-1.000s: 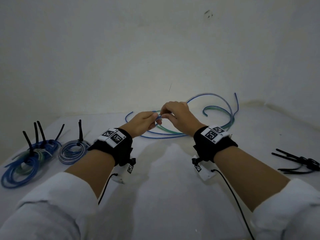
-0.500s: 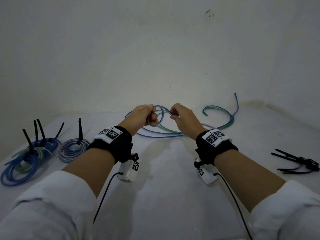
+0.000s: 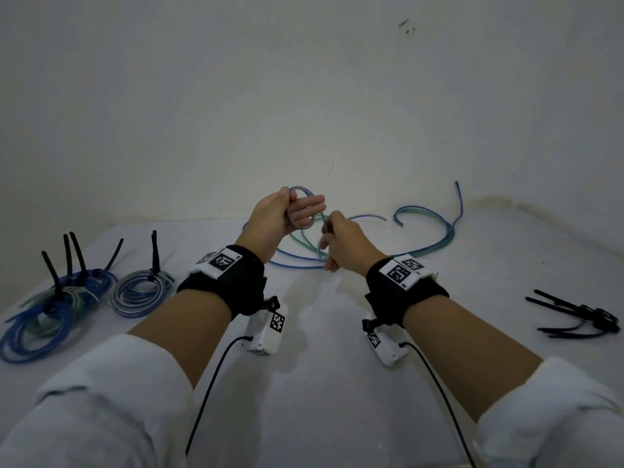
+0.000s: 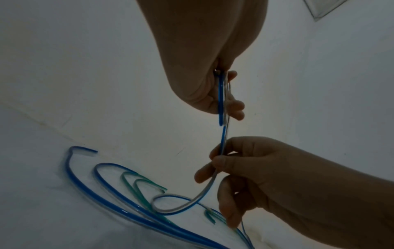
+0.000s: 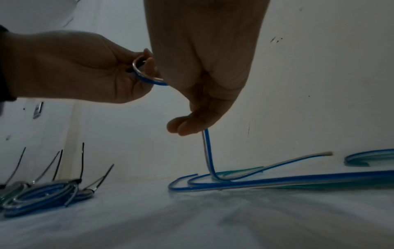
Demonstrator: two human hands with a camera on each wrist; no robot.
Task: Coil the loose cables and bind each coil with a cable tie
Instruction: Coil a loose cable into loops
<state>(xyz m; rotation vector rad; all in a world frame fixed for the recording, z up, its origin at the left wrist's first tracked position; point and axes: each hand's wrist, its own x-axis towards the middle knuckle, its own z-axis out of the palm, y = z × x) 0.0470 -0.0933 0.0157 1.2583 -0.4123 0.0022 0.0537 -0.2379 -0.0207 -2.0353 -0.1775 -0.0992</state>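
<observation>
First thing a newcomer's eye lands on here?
The two raised hands at centre: the left hand grips a small loop of blue-and-clear cable, and the right hand pinches the same cable just below. Next, the bound coils with black tie tails sticking up, far left, and the spare black cable ties, far right.

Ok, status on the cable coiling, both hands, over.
Left hand holds small starter coil. Right hand pinches the cable's trailing run. Spare ties untouched at right. Other loose cables lie under the tail.
</observation>
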